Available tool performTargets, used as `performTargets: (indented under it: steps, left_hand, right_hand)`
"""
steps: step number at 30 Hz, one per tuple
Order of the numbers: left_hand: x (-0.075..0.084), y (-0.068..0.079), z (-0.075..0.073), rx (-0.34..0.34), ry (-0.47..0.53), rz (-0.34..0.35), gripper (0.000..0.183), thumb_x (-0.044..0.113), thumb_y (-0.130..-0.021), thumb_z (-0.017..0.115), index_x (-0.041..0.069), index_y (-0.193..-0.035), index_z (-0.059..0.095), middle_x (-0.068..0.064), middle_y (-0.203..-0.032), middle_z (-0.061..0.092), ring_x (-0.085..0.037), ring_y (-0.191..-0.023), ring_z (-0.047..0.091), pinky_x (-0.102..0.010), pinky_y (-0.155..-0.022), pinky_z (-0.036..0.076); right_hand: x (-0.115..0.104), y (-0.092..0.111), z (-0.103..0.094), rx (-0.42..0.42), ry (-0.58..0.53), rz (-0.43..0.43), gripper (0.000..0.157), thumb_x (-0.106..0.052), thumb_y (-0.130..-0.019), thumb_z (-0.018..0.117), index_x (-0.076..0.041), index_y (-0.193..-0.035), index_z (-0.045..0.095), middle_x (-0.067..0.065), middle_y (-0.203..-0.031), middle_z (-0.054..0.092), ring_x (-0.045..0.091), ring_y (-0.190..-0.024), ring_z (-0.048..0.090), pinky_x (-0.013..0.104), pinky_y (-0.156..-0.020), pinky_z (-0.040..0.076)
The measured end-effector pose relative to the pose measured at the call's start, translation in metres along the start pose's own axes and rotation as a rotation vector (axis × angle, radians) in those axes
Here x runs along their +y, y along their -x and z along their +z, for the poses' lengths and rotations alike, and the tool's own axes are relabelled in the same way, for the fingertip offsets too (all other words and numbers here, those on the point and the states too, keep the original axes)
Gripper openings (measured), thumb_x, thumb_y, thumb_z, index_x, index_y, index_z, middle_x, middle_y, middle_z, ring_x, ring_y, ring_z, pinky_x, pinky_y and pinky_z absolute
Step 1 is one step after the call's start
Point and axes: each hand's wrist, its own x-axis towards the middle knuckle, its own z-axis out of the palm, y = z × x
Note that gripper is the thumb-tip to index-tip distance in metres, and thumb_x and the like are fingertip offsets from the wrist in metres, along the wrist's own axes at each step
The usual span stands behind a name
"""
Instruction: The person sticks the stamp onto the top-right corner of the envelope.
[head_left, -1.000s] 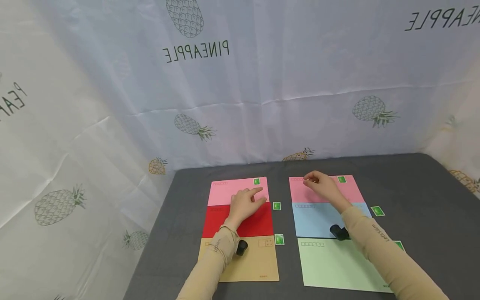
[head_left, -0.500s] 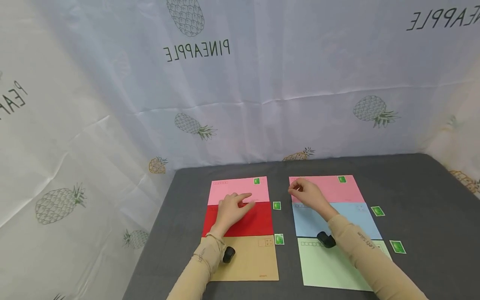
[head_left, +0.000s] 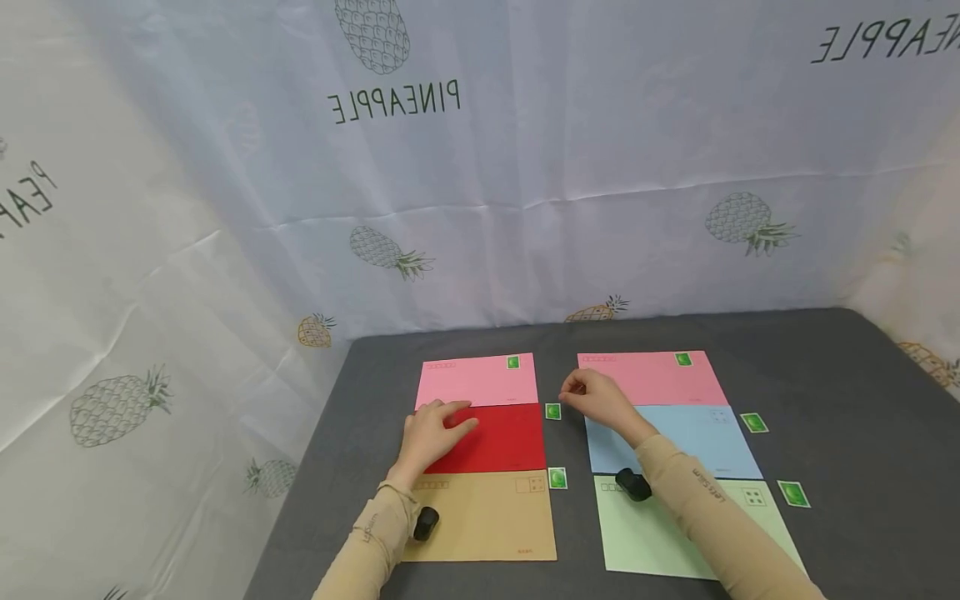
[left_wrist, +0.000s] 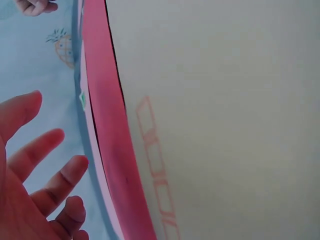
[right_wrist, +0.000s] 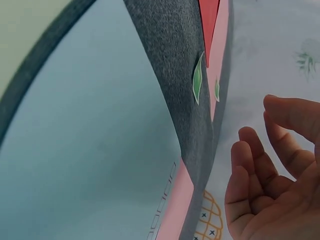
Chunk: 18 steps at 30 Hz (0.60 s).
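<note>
My left hand point(head_left: 427, 435) hovers over the left part of the red envelope point(head_left: 498, 442), thumb and fingers spread apart, holding nothing. In the left wrist view its fingers point(left_wrist: 42, 150) are loosely bent. My right hand point(head_left: 600, 400) is at the left edge of the right-hand pink envelope point(head_left: 660, 379) and the blue envelope point(head_left: 678, 437), close to a green stamp point(head_left: 552, 412) on the table. In the right wrist view, that hand's thumb and index finger curve toward each other with nothing between them. Both pink envelopes, including the left one point(head_left: 472, 379), carry a green stamp at the upper right.
A tan envelope point(head_left: 495, 521) lies below the red one, and a light green envelope point(head_left: 675, 533) below the blue. More stamps lie on the dark table point(head_left: 847, 392): one beside the tan envelope point(head_left: 557, 477), two at the right. A pineapple-print cloth point(head_left: 525, 167) hangs behind.
Both hands have moved left; the left also came nearer the person, off the pink envelope. The right left the pink envelope's middle, and its forearm uncovered a stamp by the green envelope.
</note>
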Motion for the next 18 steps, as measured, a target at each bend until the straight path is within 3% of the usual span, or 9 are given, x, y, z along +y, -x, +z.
performTargets:
  steps: [5, 10, 18]
  left_hand:
    - [-0.009, 0.007, 0.0, -0.02, -0.005, -0.023, 0.04, 0.043, -0.08, 0.067, 0.027, -0.117, 0.065, 0.0, -0.094, 0.063, -0.014, -0.087, 0.055, -0.037, -0.075, 0.033]
    - [-0.015, 0.013, -0.003, -0.039, 0.012, -0.065, 0.042, 0.042, -0.08, 0.068, 0.025, -0.118, 0.065, -0.004, -0.114, 0.064, -0.023, -0.104, 0.056, -0.045, -0.085, 0.036]
    - [-0.027, 0.021, -0.013, -0.122, 0.02, -0.128, 0.047, 0.043, -0.078, 0.068, 0.022, -0.12, 0.064, -0.01, -0.118, 0.061, -0.028, -0.108, 0.054, -0.049, -0.087, 0.036]
  right_hand:
    - [0.0, -0.002, 0.006, -0.033, 0.015, 0.008, 0.008, -0.014, -0.083, 0.066, -0.009, -0.079, 0.062, 0.004, -0.079, 0.062, 0.015, -0.069, 0.051, 0.027, -0.059, 0.043]
    - [0.001, -0.005, 0.011, -0.062, 0.03, 0.031, 0.01, -0.014, -0.082, 0.067, -0.008, -0.079, 0.061, 0.004, -0.078, 0.06, 0.014, -0.064, 0.049, 0.027, -0.057, 0.042]
    - [0.006, -0.007, 0.016, -0.091, 0.025, 0.085, 0.015, -0.015, -0.079, 0.069, -0.004, -0.086, 0.061, 0.009, -0.085, 0.062, 0.016, -0.072, 0.053, 0.027, -0.061, 0.045]
